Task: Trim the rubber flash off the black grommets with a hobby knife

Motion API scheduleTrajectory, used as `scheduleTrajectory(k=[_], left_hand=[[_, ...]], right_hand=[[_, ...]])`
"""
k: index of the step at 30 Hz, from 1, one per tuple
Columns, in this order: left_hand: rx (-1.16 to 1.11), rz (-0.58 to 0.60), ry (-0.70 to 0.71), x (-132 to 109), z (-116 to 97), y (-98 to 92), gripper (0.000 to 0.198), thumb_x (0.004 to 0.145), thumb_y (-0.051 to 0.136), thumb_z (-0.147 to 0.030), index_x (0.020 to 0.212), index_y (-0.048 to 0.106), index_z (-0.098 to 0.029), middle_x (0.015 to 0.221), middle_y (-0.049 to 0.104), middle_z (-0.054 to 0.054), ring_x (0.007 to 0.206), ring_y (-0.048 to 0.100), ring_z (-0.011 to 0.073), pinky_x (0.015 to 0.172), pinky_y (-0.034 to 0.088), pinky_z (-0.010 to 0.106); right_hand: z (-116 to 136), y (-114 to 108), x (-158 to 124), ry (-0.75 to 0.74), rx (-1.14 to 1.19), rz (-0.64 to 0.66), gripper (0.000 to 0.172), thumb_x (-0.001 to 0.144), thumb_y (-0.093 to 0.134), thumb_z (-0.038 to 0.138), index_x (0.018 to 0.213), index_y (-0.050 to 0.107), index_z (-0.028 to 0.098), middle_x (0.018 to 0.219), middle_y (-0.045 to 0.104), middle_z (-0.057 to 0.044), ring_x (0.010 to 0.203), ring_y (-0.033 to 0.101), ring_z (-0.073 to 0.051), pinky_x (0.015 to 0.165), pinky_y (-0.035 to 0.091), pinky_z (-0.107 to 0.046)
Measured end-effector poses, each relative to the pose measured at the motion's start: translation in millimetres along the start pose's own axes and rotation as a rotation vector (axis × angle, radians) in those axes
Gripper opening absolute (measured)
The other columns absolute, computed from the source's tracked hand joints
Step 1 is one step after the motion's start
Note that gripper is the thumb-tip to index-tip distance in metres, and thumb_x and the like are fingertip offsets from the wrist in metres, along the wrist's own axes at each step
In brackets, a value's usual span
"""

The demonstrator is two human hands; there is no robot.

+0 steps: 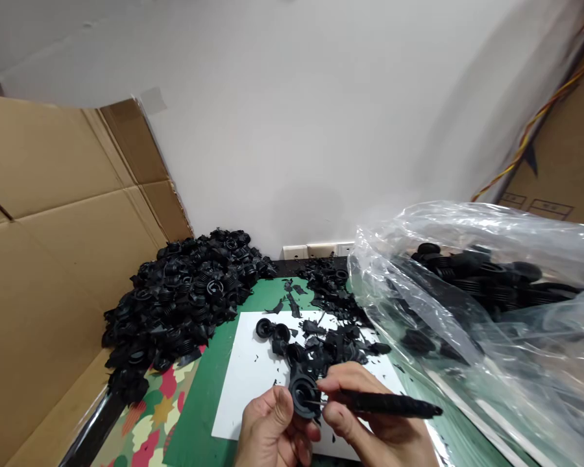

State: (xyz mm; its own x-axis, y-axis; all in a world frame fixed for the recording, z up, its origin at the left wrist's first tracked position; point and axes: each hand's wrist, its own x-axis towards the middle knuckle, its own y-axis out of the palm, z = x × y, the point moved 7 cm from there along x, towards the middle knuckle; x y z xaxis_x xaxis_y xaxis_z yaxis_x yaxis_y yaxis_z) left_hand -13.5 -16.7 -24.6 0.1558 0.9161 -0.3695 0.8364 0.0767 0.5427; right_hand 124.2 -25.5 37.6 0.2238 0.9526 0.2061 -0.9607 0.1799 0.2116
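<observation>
My left hand is closed around a small round black rubber part, held up with its open ring facing me. My right hand grips a thin black-handled knife like a pen. Its fine blade tip touches the rim of the part. Both hands hover over a white sheet strewn with black trimmings and a few loose black parts.
A large heap of black rubber parts lies at the left against a cardboard wall. A clear plastic bag holding more black parts fills the right. A green mat lies under the white sheet. Behind is a white wall.
</observation>
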Motion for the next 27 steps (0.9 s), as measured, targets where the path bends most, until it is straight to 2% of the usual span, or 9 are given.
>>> scheduleTrajectory(k=[3,7,10,14,18,21,24,27], left_hand=[[-0.004,0.016,-0.017,-2,0,3.5,0.031,0.065,0.075,-0.039,0.064,0.063,-0.010,0.050,0.063,0.006,0.043,0.053,0.0114,0.037,0.031,0.018],[0.002,0.012,-0.024,-1,2,4.1,0.037,0.060,0.076,-0.044,0.065,0.064,-0.010,0.051,0.063,0.007,0.044,0.054,0.0118,0.036,0.032,0.018],[0.014,0.009,-0.016,0,3,3.2,0.036,0.062,0.074,-0.045,0.063,0.063,-0.011,0.051,0.064,0.007,0.042,0.053,0.0113,0.037,0.031,0.018],[0.034,-0.020,0.001,-1,2,0.9,0.036,0.060,0.076,-0.045,0.061,0.061,-0.012,0.048,0.062,0.006,0.041,0.053,0.0119,0.037,0.030,0.018],[0.060,-0.032,0.009,-3,0,1.7,0.038,0.057,0.077,-0.045,0.061,0.061,-0.011,0.049,0.062,0.005,0.041,0.052,0.0110,0.036,0.030,0.019],[0.078,-0.038,0.008,-2,-2,2.2,0.039,0.055,0.078,-0.046,0.059,0.061,-0.011,0.049,0.063,0.006,0.040,0.052,0.0109,0.036,0.031,0.019],[0.099,-0.065,0.038,-3,-4,1.0,0.040,0.052,0.080,-0.046,0.057,0.062,-0.011,0.047,0.063,0.007,0.039,0.052,0.0108,0.036,0.032,0.019],[0.124,-0.083,0.076,-4,-7,0.3,0.039,0.050,0.082,-0.044,0.056,0.063,-0.010,0.044,0.062,0.006,0.039,0.052,0.0107,0.037,0.033,0.018]], right_hand=[[-4,-2,-3,-0.129,-0.063,-0.014,0.020,0.070,0.069,0.044,0.073,0.070,0.024,0.073,0.066,-0.004,0.070,0.063,-0.020,0.062,0.052,-0.026],[-13,-5,-8,-0.194,-0.055,-0.042,0.015,0.072,0.069,0.039,0.077,0.070,0.024,0.075,0.066,-0.005,0.070,0.063,-0.020,0.063,0.052,-0.026],[-18,-5,-9,-0.194,-0.055,-0.037,0.012,0.073,0.068,0.035,0.078,0.070,0.024,0.076,0.066,-0.004,0.071,0.063,-0.018,0.064,0.052,-0.025],[-21,-4,-8,-0.167,-0.070,0.000,0.010,0.074,0.067,0.034,0.076,0.070,0.025,0.072,0.065,-0.003,0.067,0.062,-0.018,0.060,0.052,-0.024],[-29,-8,-8,-0.087,-0.096,-0.062,0.015,0.071,0.069,0.037,0.075,0.070,0.023,0.076,0.066,-0.007,0.068,0.063,-0.021,0.050,0.051,-0.026],[-32,-9,-8,-0.031,-0.038,-0.082,0.015,0.069,0.070,0.038,0.073,0.071,0.023,0.078,0.065,-0.006,0.060,0.062,-0.019,0.044,0.049,-0.024],[-29,-4,-6,0.006,0.034,-0.066,0.014,0.067,0.072,0.037,0.070,0.070,0.023,0.071,0.063,-0.003,0.048,0.057,-0.013,0.043,0.048,-0.023],[-26,2,-4,0.110,0.151,-0.024,0.017,0.066,0.072,0.038,0.067,0.068,0.021,0.062,0.060,0.000,0.043,0.055,-0.012,0.042,0.047,-0.022]])
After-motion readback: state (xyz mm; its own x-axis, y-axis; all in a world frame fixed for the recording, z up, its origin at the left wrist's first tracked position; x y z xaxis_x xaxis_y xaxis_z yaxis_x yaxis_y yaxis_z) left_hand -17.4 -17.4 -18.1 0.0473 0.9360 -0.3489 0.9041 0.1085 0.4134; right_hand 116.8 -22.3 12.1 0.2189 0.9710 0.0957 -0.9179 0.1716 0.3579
